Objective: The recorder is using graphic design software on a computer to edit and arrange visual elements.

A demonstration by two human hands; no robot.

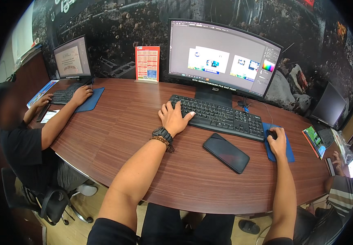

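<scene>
My left hand [174, 118] rests on the left end of a black keyboard [221, 116], its fingers spread over the keys. A watch [162, 132] and a beaded bracelet [162, 141] circle that wrist. To the right, my right hand [278, 142] is curved over a black computer mouse [270, 134] on a blue mouse pad [288, 151]. Between my forearms a dark smartphone [226, 152] lies face up, its screen dark. Behind the keyboard stands a wide curved monitor [213, 38], showing a design program with two colourful layouts and a colour picker.
At the left a person in a dark shirt [19, 147] works at another keyboard [63, 96] and monitor [71, 57]. An upright red-framed card [147, 63] stands on the brown table [115, 118]. At the right are another person's striped sleeve [344, 194], a dark monitor [329, 105] and leaflets [314, 141].
</scene>
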